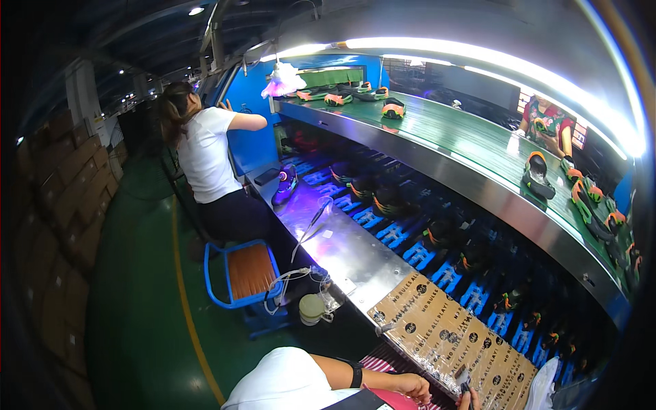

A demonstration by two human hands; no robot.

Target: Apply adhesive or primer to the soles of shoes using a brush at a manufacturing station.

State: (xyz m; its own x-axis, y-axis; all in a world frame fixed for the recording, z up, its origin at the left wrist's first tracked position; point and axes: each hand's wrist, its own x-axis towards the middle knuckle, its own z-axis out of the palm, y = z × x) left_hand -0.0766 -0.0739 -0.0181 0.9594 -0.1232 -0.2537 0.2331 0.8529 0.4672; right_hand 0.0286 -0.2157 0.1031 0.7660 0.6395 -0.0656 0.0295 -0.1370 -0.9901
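At the lower edge, my left hand (413, 389) reaches in from a white sleeve, a black band on its wrist. Its fingers are curled beside the bench's near edge, over red cloth (396, 399); whatever they may hold is hidden. Only the fingers of my right hand (469, 400) show, pinched around a small dark tool with a pale tip (462, 376), too small to name exactly. The tool is over the brown printed sheet (451, 328), which lies under clear film on the bench.
A conveyor (444, 137) carries black, orange and green shoes; blue racks (417, 255) with shoes run below. Left are a dark shoe (285, 184) under purple light, a blue-framed stool (250, 271), a pale tub (312, 307) and a seated co-worker (208, 147). Another person (547, 126) stands beyond the conveyor.
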